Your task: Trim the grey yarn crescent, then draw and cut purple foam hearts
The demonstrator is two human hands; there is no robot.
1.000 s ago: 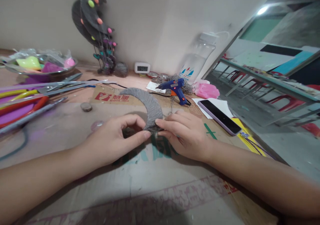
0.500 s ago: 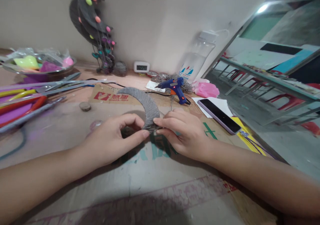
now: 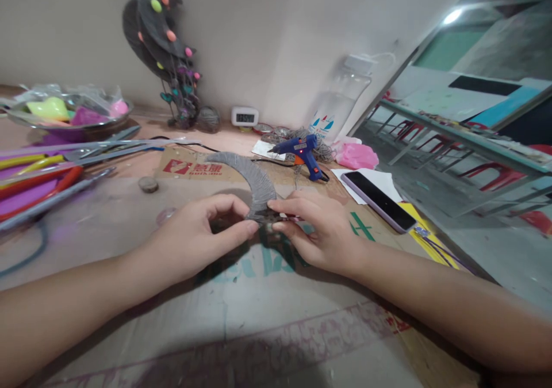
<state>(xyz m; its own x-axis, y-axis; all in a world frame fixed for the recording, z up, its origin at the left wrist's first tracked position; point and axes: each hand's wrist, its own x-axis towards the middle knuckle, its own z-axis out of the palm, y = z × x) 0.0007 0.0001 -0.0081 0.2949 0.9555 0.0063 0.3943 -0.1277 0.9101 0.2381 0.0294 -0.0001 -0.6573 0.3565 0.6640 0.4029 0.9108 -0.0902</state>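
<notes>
A grey crescent [image 3: 252, 178], wrapped in yarn, stands raised over the cardboard, its thin tip curving up to the left. My left hand [image 3: 207, 224] pinches its lower end between thumb and fingers. From the other side, my right hand [image 3: 321, 224] is closed at the same end, the index fingertip against the crescent's right edge and the thumb just below. What lies between those right fingertips is too small to make out clearly. Beyond the right hand a blue hot glue gun [image 3: 304, 152] rests with a small red light showing.
Cardboard [image 3: 259, 319] covers the table. Scissors [image 3: 56, 184] and other tools lie left, near a metal dish [image 3: 64, 118]. A phone [image 3: 378, 201], water bottle [image 3: 340, 100], digital timer [image 3: 245, 116] and yarn ball [image 3: 209, 119] stand around. A decorated crescent ornament [image 3: 159, 37] leans against the wall.
My right index finger and thumb have parted slightly at the crescent's lower end. My left hand keeps its pinch, and the crescent has barely shifted.
</notes>
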